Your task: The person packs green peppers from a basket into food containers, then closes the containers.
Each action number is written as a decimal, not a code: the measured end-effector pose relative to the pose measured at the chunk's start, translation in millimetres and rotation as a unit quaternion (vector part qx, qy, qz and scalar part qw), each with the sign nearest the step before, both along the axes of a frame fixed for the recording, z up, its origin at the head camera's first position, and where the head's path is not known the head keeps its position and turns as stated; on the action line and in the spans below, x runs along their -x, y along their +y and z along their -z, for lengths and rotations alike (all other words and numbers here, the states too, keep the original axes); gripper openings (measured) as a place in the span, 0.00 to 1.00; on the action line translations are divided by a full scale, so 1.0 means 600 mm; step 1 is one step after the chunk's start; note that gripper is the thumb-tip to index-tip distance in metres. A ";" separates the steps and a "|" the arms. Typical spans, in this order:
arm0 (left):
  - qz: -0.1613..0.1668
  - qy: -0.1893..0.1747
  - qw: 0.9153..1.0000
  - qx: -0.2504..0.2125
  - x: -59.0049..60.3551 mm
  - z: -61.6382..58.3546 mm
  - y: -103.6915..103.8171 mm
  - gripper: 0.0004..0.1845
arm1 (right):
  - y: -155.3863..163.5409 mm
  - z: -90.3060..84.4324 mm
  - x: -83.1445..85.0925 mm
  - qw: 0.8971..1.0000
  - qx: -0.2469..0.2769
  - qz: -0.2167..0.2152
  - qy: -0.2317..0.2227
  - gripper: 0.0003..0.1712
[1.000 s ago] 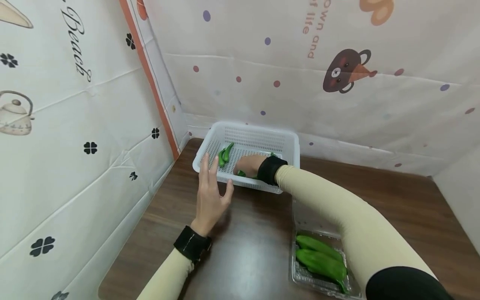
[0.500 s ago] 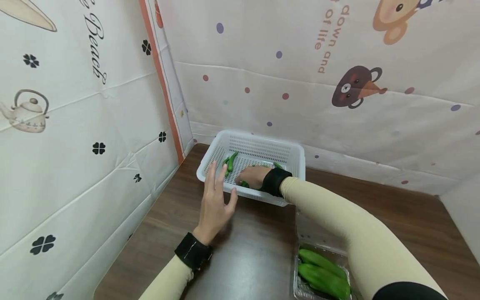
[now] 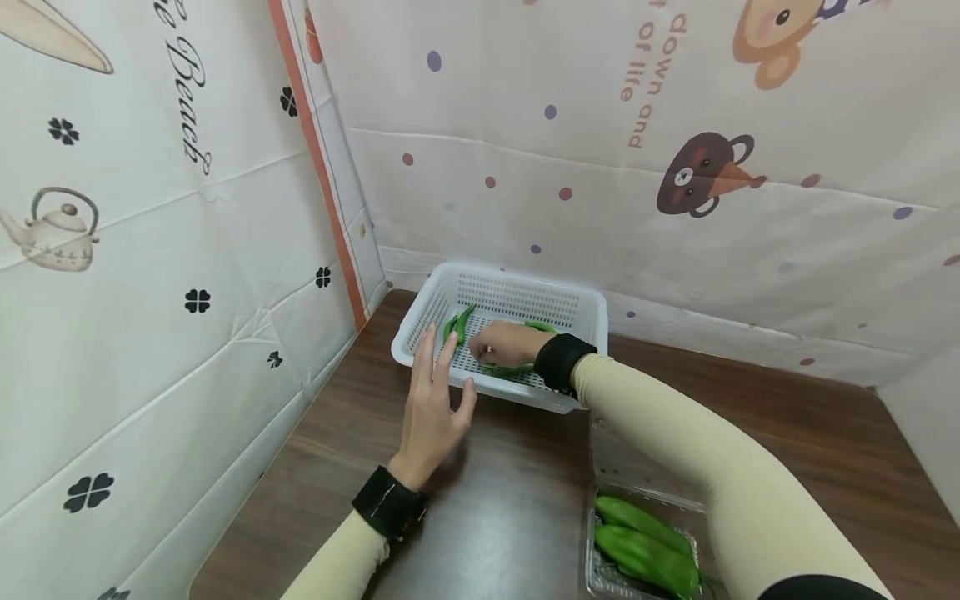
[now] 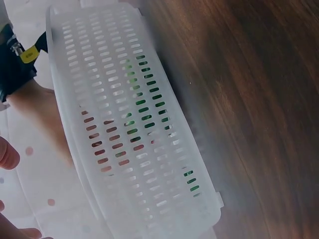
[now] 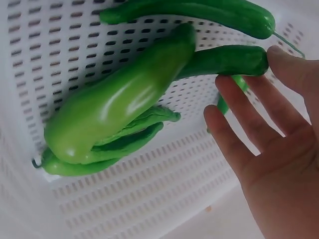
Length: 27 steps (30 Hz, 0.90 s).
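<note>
My right hand (image 3: 510, 343) is inside the white plastic basket (image 3: 517, 292). In the right wrist view, its thumb and fingertips pinch the end of a dark green pepper (image 5: 224, 60). Beside that pepper lie a larger, lighter green pepper (image 5: 119, 104) and a long dark one (image 5: 199, 9). Thinner wrinkled peppers (image 5: 134, 132) are partly under the light one. Two small green peppers (image 3: 460, 323) rest at the basket's left end. My left hand (image 3: 431, 425), fingers extended and spread, is at the basket's front left, holding nothing; only parts of its fingers (image 4: 7, 154) show in the left wrist view.
A clear plastic container (image 3: 591, 567) with large green peppers (image 3: 648, 558) stands at the front right of the brown wooden table (image 3: 495, 500), partly behind the right forearm. Printed sheets (image 3: 465, 200) cover the walls behind and to the left of the basket.
The right hand has shifted slightly within the basket, and more of the green peppers around it shows. The left hand keeps its place by the basket. The head view has tilted a little.
</note>
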State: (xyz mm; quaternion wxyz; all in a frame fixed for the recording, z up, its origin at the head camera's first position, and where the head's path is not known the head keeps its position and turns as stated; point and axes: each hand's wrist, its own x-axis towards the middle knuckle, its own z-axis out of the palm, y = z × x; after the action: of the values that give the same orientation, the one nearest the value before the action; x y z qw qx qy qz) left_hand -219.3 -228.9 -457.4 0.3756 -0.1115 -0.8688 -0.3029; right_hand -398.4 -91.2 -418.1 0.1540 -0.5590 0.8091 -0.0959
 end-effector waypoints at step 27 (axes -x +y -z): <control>0.017 0.047 0.998 0.034 0.008 -0.017 0.070 0.27 | 0.122 -0.098 -0.072 0.920 0.325 0.148 -0.164 0.07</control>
State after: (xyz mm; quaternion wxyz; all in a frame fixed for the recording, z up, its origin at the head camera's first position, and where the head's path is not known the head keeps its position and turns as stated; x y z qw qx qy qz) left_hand -224.0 -186.8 -447.3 0.4074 -0.1527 -0.8577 -0.2740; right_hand -354.9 -17.9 -359.3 0.0783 -0.4287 0.7703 -0.4656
